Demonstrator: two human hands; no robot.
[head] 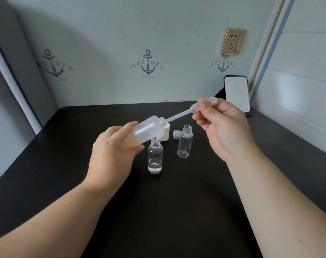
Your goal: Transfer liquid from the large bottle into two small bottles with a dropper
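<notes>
Your left hand (113,146) holds the big bottle (141,132) near the middle of the frame, tipped with its open mouth pointing up and to the right. Your right hand (221,127) pinches the soft bulb of the dropper (179,116), and its thin tip goes into that mouth. Two small bottles stand open on the black table (65,155). The near one (155,157) has a little clear liquid at the bottom. The far one (185,141) stands to its right, beside a small cap (176,134).
</notes>
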